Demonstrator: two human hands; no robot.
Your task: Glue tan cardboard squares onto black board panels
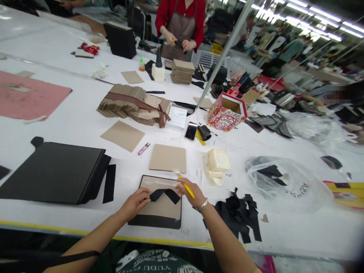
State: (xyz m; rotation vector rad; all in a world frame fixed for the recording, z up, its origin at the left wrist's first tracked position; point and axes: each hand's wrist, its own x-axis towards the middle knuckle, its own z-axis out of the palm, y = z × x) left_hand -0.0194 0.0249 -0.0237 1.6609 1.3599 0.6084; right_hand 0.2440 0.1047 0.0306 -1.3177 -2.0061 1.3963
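Note:
My left hand [138, 200] pinches one end of a black strip [165, 192], which bends upward in the middle. Between the fingers of my right hand [192, 190] is a yellow-handled brush [186, 185], its pale bristles pointing away from me; these fingers are also close to the strip's far end, and whether they touch it I cannot tell. Below both hands lies a black-edged panel [155, 222] with a tan board [165, 210] on it. A whitish wet band runs along the board's top. Just beyond is a bare tan board [167, 158].
A stack of black panels [54, 170] stands left, beside a loose black strip [109, 184]. To the right are a white glue container [217, 163], a heap of black strips [239, 212] and a plastic bag [287, 185]. Thread snips [144, 148] and a phone [191, 131] lie farther back. A co-worker [182, 26] stands opposite.

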